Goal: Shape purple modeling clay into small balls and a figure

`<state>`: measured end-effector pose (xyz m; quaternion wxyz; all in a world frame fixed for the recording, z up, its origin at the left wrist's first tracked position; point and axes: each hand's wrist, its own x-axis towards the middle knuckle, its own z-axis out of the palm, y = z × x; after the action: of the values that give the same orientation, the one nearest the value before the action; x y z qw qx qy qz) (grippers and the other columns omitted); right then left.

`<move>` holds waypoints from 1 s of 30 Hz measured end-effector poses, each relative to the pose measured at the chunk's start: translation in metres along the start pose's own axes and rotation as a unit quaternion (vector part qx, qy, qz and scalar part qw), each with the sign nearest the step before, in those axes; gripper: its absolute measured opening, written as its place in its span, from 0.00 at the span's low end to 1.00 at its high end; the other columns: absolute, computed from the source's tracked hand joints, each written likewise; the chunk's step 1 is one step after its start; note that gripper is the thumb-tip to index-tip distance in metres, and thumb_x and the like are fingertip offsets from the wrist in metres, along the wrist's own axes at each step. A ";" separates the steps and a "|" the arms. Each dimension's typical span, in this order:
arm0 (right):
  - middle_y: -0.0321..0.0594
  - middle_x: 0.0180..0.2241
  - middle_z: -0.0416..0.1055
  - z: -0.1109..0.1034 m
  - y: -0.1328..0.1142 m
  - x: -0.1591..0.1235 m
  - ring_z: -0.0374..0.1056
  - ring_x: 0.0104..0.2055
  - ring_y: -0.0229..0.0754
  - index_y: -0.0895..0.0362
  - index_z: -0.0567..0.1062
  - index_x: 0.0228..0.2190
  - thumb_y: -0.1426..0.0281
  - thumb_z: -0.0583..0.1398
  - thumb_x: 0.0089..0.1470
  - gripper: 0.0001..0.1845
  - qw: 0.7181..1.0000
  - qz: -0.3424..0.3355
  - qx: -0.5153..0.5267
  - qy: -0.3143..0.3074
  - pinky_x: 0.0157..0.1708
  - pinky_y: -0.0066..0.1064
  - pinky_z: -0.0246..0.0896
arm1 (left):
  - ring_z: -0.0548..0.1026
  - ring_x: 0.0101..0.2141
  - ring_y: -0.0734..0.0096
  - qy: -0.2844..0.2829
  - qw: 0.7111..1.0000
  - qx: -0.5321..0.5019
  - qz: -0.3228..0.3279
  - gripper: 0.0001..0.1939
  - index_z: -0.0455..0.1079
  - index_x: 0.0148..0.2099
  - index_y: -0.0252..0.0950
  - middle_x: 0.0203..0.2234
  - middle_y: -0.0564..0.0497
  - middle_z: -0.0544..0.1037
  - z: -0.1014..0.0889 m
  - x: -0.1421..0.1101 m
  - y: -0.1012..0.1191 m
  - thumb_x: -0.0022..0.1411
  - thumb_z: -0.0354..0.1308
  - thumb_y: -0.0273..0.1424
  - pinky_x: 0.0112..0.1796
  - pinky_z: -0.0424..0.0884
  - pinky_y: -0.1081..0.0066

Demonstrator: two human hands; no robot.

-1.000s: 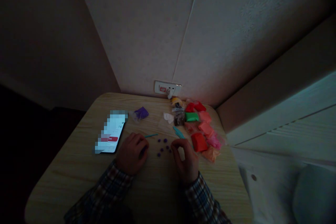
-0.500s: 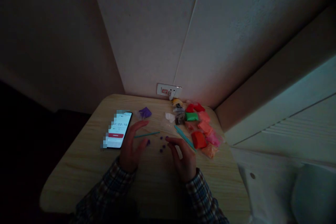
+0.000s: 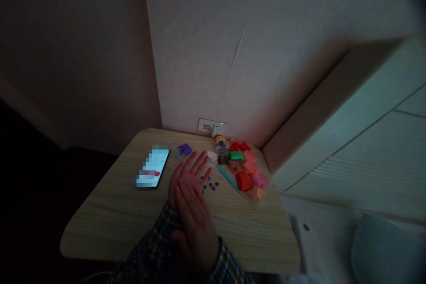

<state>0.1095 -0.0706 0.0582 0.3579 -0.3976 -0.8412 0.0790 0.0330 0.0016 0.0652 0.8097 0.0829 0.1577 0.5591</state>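
Observation:
My left hand (image 3: 193, 175) is turned palm up with its fingers spread. Across its palm lies my right hand (image 3: 197, 224), flat, fingers stretched out. Whatever may be between the two palms is hidden. Just right of the left fingertips, several small purple clay balls (image 3: 211, 185) rest on the wooden table (image 3: 133, 230). A bag of purple clay (image 3: 183, 150) sits behind the hands. Teal modelling tools (image 3: 228, 179) lie slantwise to the right of the balls.
A lit phone (image 3: 153, 168) lies at the left. Bags of clay crowd the table's right side, among them green (image 3: 236, 155), red (image 3: 244, 181) and peach (image 3: 256, 193). The wall with a socket (image 3: 211, 127) stands behind the table.
My hands were apart; the right has moved left onto the left palm. The left has turned palm up. One more purple ball seems to lie on the table. The camera view has shifted.

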 end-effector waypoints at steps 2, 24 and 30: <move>0.52 0.59 0.49 -0.004 0.002 0.001 0.42 0.62 0.48 0.68 0.51 0.58 0.54 0.35 0.59 0.36 1.000 0.005 -0.010 -0.024 0.58 0.47 0.44 | 0.54 0.58 0.61 -0.024 0.999 -0.012 -0.032 0.26 0.50 0.61 0.36 0.58 0.41 0.59 -0.001 -0.003 0.002 0.63 0.36 0.40 0.56 0.45 0.56; 0.55 0.58 0.53 -0.019 0.008 -0.002 0.44 0.62 0.47 0.71 0.54 0.56 0.54 0.38 0.59 0.37 0.995 -0.051 -0.040 -0.073 0.57 0.41 0.50 | 0.55 0.58 0.59 -0.022 0.999 -0.007 -0.031 0.27 0.54 0.57 0.35 0.57 0.41 0.60 0.001 0.002 0.008 0.61 0.38 0.44 0.56 0.46 0.54; 0.55 0.59 0.50 -0.022 0.022 -0.004 0.42 0.62 0.46 0.71 0.52 0.57 0.56 0.36 0.60 0.35 0.997 -0.025 -0.051 -0.060 0.58 0.43 0.48 | 0.57 0.57 0.58 -0.021 0.998 0.000 -0.067 0.28 0.55 0.57 0.32 0.56 0.39 0.61 0.005 -0.001 0.007 0.62 0.36 0.44 0.56 0.46 0.54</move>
<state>0.1396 -0.0622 0.0628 0.2883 -0.3891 -0.8734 0.0510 0.0280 0.0035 0.0728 0.8484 0.0841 0.1464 0.5016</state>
